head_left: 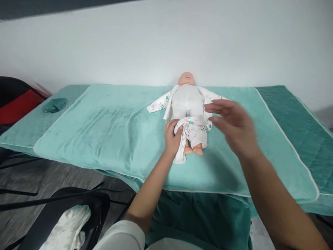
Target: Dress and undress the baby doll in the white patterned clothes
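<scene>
A baby doll (187, 97) lies on its back with its head toward the wall. It wears an open white printed jacket (159, 102) with the sleeves spread out. Small printed trousers (197, 132) are bunched over its hips and thighs, and one leg of them trails loose beside its bare feet. My left hand (172, 137) has its fingers closed on the trousers at the doll's left-hand side in view. Slightly blurred, my right hand (230, 123) hovers open by the other side of the jacket, fingers stretched and apart from the thumb.
The doll rests on a green padded bed (109, 121) that stands against a white wall (166, 41). A face hole (55, 105) shows at its left end. Below left, a black chair (96, 203) carries a crumpled white cloth (69, 225). A red and black chair (19, 104) is at the far left.
</scene>
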Demonstrator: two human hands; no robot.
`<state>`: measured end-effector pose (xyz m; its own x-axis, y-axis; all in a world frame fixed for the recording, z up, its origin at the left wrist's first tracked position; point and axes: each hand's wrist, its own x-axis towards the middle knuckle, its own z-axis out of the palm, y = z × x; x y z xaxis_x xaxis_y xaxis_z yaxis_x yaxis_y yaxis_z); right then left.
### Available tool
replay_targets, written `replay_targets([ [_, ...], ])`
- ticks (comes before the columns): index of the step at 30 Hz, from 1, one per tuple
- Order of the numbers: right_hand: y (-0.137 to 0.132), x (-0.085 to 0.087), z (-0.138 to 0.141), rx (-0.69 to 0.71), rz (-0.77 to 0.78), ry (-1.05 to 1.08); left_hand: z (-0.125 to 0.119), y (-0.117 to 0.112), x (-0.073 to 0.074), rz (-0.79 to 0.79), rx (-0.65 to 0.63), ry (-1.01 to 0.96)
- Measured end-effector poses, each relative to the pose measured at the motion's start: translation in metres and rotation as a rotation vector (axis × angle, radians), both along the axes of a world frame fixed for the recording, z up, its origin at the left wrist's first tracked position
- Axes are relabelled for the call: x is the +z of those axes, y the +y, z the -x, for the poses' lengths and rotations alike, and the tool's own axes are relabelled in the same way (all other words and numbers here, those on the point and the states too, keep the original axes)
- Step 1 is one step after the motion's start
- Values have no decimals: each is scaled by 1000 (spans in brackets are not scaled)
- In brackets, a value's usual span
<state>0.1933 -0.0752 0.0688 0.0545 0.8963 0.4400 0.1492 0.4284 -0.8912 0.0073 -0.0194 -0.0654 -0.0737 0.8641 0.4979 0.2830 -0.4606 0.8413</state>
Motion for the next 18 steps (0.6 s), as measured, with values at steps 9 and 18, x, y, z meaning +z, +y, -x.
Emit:
replay_targets([
  [9,97,-34,13,291,154,-653,3,-1,2,72,33,-60],
  [18,107,-36,-15,520,135,-219,2,0,14,88,144,-105],
])
